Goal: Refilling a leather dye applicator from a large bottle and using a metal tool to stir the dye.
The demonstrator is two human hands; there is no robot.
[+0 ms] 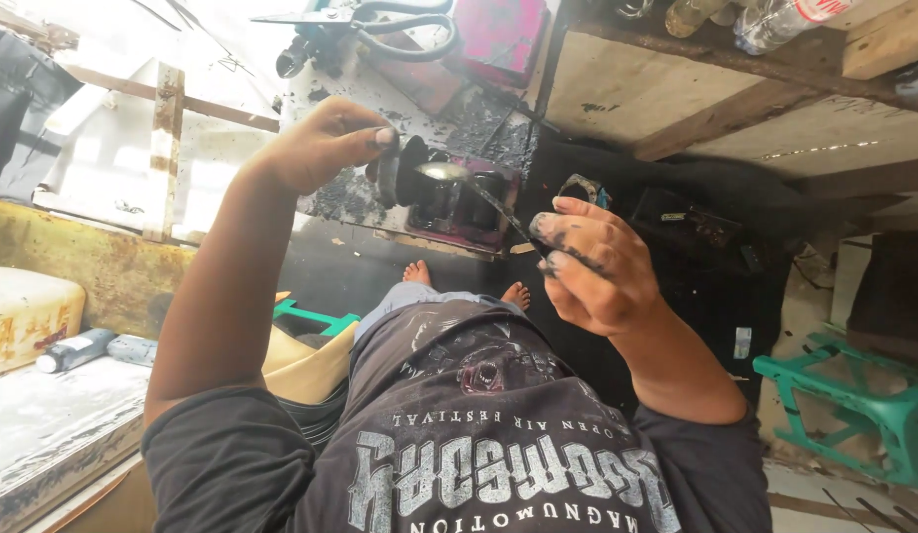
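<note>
My left hand (321, 143) is raised and grips a small round black container (404, 170) tipped on its side, thumb on its rim. My right hand (592, 266), its fingers smeared black, pinches the thin handle of a metal spoon (443, 172). The spoon's bowl sits right at the mouth of the container. Both hands hover above my lap, and my bare feet (416, 271) show below them on the dark floor.
A stained board with dark cups (469, 202) lies beyond the hands. Large scissors (380, 20) rest at the top. A green plastic stool (853, 405) stands at right, small bottles (74, 348) lie at left, and clear plastic bottles (774, 20) sit on a wooden shelf.
</note>
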